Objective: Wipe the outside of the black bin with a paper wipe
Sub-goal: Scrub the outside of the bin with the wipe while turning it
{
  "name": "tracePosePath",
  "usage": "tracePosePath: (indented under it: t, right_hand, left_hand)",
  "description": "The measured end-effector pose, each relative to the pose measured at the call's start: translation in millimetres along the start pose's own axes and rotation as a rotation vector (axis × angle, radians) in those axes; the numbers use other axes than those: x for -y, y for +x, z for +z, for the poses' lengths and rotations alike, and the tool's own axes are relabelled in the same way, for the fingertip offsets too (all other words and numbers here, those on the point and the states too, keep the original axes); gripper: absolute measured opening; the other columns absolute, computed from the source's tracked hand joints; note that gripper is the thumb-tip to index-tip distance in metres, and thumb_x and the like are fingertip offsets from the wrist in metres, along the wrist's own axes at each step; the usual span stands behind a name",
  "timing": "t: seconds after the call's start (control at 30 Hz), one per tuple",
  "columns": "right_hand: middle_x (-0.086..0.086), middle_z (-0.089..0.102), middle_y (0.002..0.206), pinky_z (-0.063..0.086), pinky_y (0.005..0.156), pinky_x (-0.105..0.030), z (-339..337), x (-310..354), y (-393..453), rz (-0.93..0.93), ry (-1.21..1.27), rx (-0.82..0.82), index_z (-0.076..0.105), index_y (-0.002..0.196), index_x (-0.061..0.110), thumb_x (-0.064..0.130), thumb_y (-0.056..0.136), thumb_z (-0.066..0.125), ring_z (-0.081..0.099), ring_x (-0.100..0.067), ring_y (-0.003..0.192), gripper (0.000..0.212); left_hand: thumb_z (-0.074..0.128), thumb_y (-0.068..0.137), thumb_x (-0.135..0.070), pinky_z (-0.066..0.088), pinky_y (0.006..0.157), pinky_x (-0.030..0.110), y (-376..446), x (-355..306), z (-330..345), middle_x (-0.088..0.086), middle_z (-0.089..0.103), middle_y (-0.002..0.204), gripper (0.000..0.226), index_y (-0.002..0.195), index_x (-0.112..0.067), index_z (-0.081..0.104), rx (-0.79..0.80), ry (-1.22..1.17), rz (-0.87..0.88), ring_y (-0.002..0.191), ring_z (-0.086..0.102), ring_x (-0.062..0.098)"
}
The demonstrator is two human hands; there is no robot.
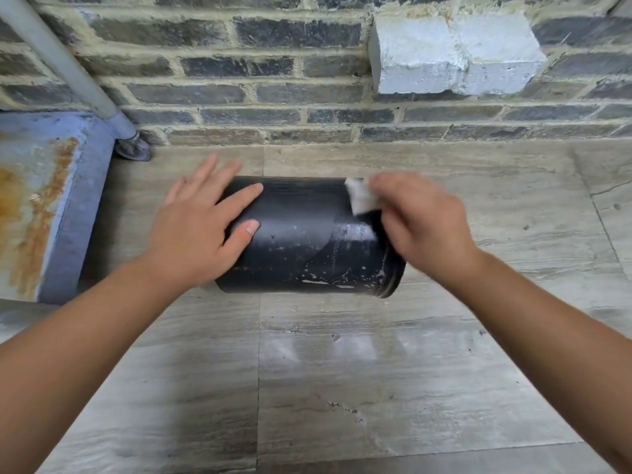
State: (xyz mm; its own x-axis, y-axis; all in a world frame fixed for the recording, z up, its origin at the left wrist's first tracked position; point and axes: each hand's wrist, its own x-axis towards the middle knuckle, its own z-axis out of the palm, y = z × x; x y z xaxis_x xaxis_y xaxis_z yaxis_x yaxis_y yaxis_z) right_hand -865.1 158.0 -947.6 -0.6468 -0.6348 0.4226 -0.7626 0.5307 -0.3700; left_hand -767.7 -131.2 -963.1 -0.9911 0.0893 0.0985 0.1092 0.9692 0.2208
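Grey stone floor tiles meet a dark brick wall, and on them our round black metal bin lies on its side. Our left hand rests flat on its left end, fingers spread. Our right hand pinches a white paper wipe against the wet right end.

Blurred hands, a half-covered bin

The right hand is motion-blurred and hides most of the paper wipe and the bin's right rim; the left hand covers its left end; the pipe is cropped.
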Motion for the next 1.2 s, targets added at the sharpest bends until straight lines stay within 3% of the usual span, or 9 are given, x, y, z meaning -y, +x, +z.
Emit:
tracePosePath:
  t: [0.07, 0.2, 0.37, 0.47, 0.73, 0.9, 0.97, 1.1, 1.2]
  right_hand:
    - [-0.012, 0.069, 0.109, 0.039, 0.085, -0.023, -2.8, -11.7, 23.8, 0.188, -0.070, -0.015, 0.063, 0.115, 0.005, -0.005, 0.080, 0.055, 0.060, -0.027, 0.100, 0.037]
    - [-0.009, 0.074, 0.100, 0.052, 0.082, -0.028, 0.8, -24.9, 40.4, 0.392, -0.025, 0.169, 0.070, 0.111, 0.015, -0.003, 0.082, 0.050, 0.067, -0.029, 0.090, 0.039]
    - [-0.010, 0.073, 0.105, 0.058, 0.076, -0.040, -5.8, -10.0, 14.6, 0.078, -0.103, 0.160, 0.070, 0.108, 0.009, -0.011, 0.075, 0.056, 0.070, -0.030, 0.093, 0.041]
    - [-0.015, 0.069, 0.114, 0.055, 0.088, -0.043, -4.1, -12.2, -8.9, -0.141, -0.157, 0.146, 0.070, 0.108, 0.002, -0.011, 0.079, 0.061, 0.066, -0.030, 0.106, 0.033]
    - [-0.015, 0.065, 0.122, 0.049, 0.097, -0.044, 16.9, -11.4, -34.5, -0.368, -0.175, 0.153, 0.068, 0.113, 0.000, 0.000, 0.097, 0.049, 0.058, -0.029, 0.119, 0.025]
    - [-0.012, 0.066, 0.121, 0.053, 0.092, -0.039, 26.0, -3.2, -44.7, -0.482, -0.145, 0.312, 0.068, 0.114, 0.002, -0.003, 0.089, 0.060, 0.059, -0.026, 0.117, 0.027]
    - [-0.010, 0.064, 0.124, 0.051, 0.095, -0.037, 24.8, 3.1, -39.9, -0.389, -0.048, 0.275, 0.066, 0.117, 0.003, -0.006, 0.089, 0.054, 0.058, -0.023, 0.119, 0.032]
    - [-0.015, 0.057, 0.131, 0.038, 0.107, -0.027, 27.0, 4.9, 11.2, -0.037, 0.042, -0.041, 0.059, 0.123, 0.000, -0.006, 0.081, 0.044, 0.051, -0.024, 0.124, 0.045]
    - [-0.018, 0.058, 0.130, 0.042, 0.105, -0.037, 43.6, 9.2, 46.1, 0.076, -0.041, -0.052, 0.061, 0.121, 0.000, -0.010, 0.077, 0.051, 0.052, -0.030, 0.124, 0.046]
  left_hand:
    - [0.027, 0.094, -0.051, 0.026, 0.106, 0.064, 3.5, -2.3, -2.9, 0.008, 0.045, 0.148, 0.059, 0.142, -0.022, 0.046, 0.057, 0.106, -0.016, 0.142, 0.028, 0.033]
    - [0.012, 0.095, -0.049, 0.022, 0.111, 0.059, 14.1, -3.8, -6.5, 0.006, 0.037, 0.153, 0.063, 0.147, -0.022, 0.035, 0.116, 0.193, -0.069, 0.144, 0.025, 0.028]
    - [0.014, 0.095, -0.048, 0.046, 0.094, 0.052, 24.6, -6.4, -7.6, 0.009, 0.046, 0.146, 0.061, 0.144, -0.023, 0.039, 0.125, 0.153, -0.117, 0.135, 0.038, 0.035]
    - [0.016, 0.095, -0.048, 0.049, 0.085, 0.053, 31.0, -4.5, -7.8, 0.010, 0.048, 0.143, 0.058, 0.142, -0.025, 0.041, 0.123, 0.151, -0.122, 0.132, 0.041, 0.036]
    - [0.011, 0.096, -0.050, 0.043, 0.096, 0.056, 68.3, 12.8, -7.5, 0.006, 0.047, 0.143, 0.057, 0.141, -0.028, 0.038, 0.144, 0.113, -0.108, 0.130, 0.040, 0.035]
    - [0.012, 0.097, -0.051, 0.037, 0.105, 0.050, 86.5, 20.5, -4.3, -0.001, 0.044, 0.148, 0.057, 0.145, -0.031, 0.037, 0.182, 0.073, -0.137, 0.133, 0.041, 0.032]
    - [0.012, 0.098, -0.052, 0.035, 0.107, 0.049, 90.4, 20.8, -3.0, 0.000, 0.044, 0.149, 0.058, 0.146, -0.032, 0.037, 0.188, 0.061, -0.158, 0.134, 0.040, 0.032]
    - [0.013, 0.099, -0.050, 0.034, 0.107, 0.047, 92.5, 18.1, -2.0, 0.000, 0.047, 0.146, 0.056, 0.144, -0.031, 0.039, 0.186, 0.049, -0.168, 0.133, 0.041, 0.031]
    - [0.015, 0.099, -0.049, 0.038, 0.103, 0.047, 91.3, 14.1, -2.0, 0.000, 0.049, 0.145, 0.054, 0.143, -0.030, 0.041, 0.153, 0.066, -0.171, 0.131, 0.043, 0.031]
